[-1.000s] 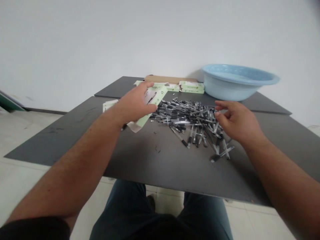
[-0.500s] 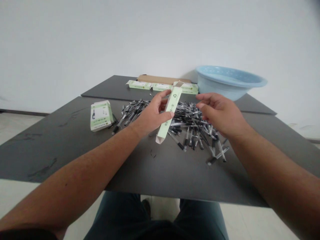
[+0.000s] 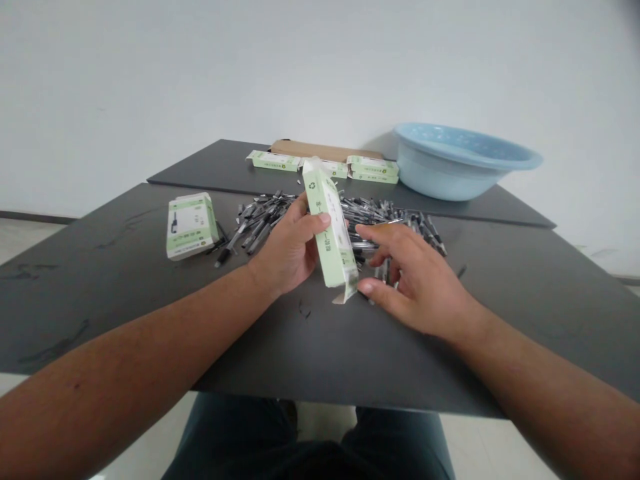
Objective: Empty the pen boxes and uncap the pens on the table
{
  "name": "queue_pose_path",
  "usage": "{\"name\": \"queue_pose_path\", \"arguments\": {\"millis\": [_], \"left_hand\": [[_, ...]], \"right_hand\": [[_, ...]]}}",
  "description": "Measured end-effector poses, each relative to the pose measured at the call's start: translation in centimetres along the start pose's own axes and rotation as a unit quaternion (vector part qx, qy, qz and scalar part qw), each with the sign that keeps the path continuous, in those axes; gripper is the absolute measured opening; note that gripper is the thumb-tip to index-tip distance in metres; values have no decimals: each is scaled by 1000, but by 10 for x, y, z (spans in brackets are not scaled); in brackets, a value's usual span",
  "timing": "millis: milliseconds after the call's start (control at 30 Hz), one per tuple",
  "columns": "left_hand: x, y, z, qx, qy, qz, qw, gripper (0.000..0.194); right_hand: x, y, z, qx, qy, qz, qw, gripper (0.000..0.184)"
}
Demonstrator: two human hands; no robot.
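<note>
While my left hand (image 3: pixel 290 250) grips the box (image 3: pixel 330 230) upright, long axis near vertical over the table (image 3: pixel 125 287), my open right hand (image 3: pixel 413 283) sits just right, thumb at its bottom flap.

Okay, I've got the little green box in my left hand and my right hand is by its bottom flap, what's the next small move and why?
Probably pinch the open bottom flap with the right hand and fold it shut. The left hand holds the green box upright, the flap hangs loose just beside the right thumb, and the pens lie in a heap behind; with that end open, anything put in would likely slip out.
</note>
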State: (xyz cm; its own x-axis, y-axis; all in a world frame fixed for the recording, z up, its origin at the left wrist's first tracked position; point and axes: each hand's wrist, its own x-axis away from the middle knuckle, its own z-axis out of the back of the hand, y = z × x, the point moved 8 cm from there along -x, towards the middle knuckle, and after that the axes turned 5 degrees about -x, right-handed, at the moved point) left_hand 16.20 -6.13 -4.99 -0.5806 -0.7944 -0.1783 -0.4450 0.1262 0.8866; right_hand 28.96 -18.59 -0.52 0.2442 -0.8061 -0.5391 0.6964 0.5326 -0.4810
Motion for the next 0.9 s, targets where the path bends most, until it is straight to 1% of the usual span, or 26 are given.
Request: {"name": "queue_pose_path", "arguments": {"millis": [67,133,233,300,367,467,567,633,700,733,767,833,900], "left_hand": [[0,-1,0,11,-5,15,1000,53],[0,-4,0,31,-13,34,999,53],[2,-9,-2,59,-22,63,996,52],[3,-12,-3,62,-19,73,995,49],[3,-14,-1,54,-10,75,996,47],[1,-16,2,43,6,59,997,46],[-1,-11,5,28,18,19,999,51],[-2,-6,4,10,14,-4,1000,56],[-2,-2,2,-4,3,-17,1000,61],[-2,-1,2,-7,-1,-21,1000,62],[-2,0,2,-8,-1,-23,1000,62],[-2,0,3,-6,12,-16,1000,58],[-2,-3,6,2,28,5,1000,53]], "right_hand": [[2,-7,-4,13,-13,26,999,72],[3,-12,-10,28,-24,44,998,82],[4,-15,-20,55,-37,51,996,94],[4,-16,-25,73,-35,51,995,95],[4,-17,-27,88,-26,48,995,91],[3,-14,-24,92,-10,23,995,81],[0,-5,-13,67,15,-19,997,63],[-1,4,-5,51,31,-63,996,38],[-1,18,1,37,42,-130,990,10],[0,25,2,18,44,-171,984,4],[1,33,1,-17,43,-211,976,10],[4,43,-7,-125,25,-278,952,16],[7,46,-18,-235,4,-310,921,27]]}}
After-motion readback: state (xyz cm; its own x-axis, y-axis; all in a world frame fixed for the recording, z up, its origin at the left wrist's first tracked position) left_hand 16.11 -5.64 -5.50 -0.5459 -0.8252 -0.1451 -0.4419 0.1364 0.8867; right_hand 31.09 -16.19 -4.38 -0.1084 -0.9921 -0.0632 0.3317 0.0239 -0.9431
